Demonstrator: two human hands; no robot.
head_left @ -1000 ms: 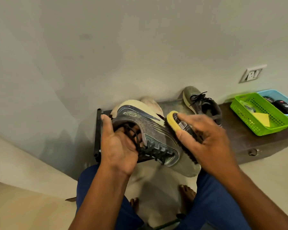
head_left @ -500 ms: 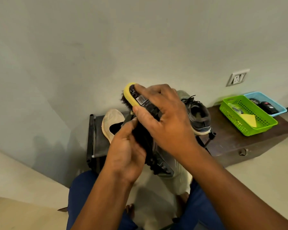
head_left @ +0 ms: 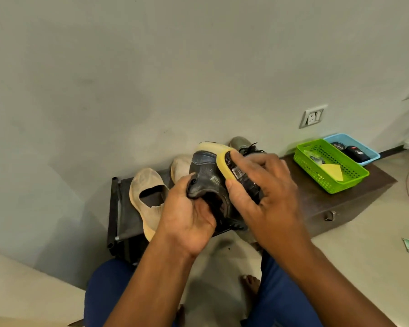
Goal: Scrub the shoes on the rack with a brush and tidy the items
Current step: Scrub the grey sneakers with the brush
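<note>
Grip: my left hand (head_left: 187, 223) holds the shoe (head_left: 204, 178) by its opening above the rack (head_left: 118, 208); my right hand (head_left: 267, 192) grips the brush (head_left: 236, 172)
Risk: I judge a hard stroke could twist the shoe loose

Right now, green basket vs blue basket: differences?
The green basket sits nearer the camera; the blue basket lies behind it, against the wall. The green basket holds a yellow sheet, the blue basket dark containers. The green basket's perforated wall shows; the blue basket's is mostly hidden. Both are shallow, open-topped and sit on the brown surface.
</note>
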